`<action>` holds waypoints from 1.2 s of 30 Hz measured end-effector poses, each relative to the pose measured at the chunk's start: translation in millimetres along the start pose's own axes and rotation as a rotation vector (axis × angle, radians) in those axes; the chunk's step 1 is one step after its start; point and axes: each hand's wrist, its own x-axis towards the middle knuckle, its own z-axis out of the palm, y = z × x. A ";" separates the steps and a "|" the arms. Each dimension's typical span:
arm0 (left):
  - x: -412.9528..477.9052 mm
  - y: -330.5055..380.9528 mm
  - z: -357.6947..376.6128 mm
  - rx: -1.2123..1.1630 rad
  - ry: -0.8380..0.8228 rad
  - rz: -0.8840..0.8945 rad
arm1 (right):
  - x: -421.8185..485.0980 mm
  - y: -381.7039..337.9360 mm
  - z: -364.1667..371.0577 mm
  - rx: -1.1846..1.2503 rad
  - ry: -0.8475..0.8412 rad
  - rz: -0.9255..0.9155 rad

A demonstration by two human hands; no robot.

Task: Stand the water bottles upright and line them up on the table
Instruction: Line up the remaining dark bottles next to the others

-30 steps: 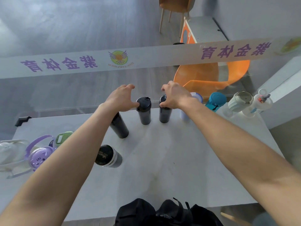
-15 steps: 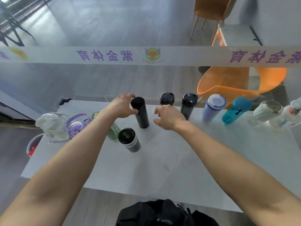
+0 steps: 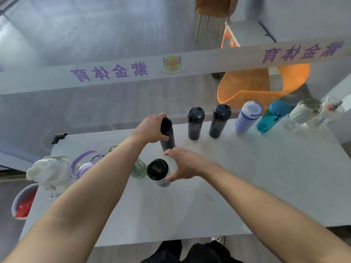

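Soft, even daylight; wide-angle bending at edges, slight motion blur.

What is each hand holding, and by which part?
Left hand grips the slim black bottle near its cap. Right hand curves beside the black-lidded flask; grip unclear.

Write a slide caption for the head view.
Left hand grips a slim black bottle while the right hand reaches for a black-lidded flask on the table.
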 end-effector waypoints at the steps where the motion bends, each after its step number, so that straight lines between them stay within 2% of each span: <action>1: 2.8 -3.9 -1.0 -0.002 0.012 0.011 | 4.1 -4.3 6.3 -0.001 -0.006 0.009; 5: 7.2 -27.6 -8.5 -0.034 0.033 0.013 | 20.8 -16.5 34.2 -0.017 0.048 -0.015; 9: 8.7 -58.0 -21.9 -0.046 0.069 -0.015 | 27.8 -19.8 40.0 0.031 0.101 0.041; 16: 10.3 -92.1 -28.3 -0.060 0.091 -0.040 | 63.4 -6.6 13.4 0.115 0.276 0.238; 23: 20.8 -104.7 -21.8 -0.093 0.127 -0.026 | 114.0 3.9 -22.5 0.200 0.384 0.340; 36: 27.5 -112.7 -22.2 -0.049 0.086 0.007 | 142.0 11.3 -43.8 0.208 0.366 0.415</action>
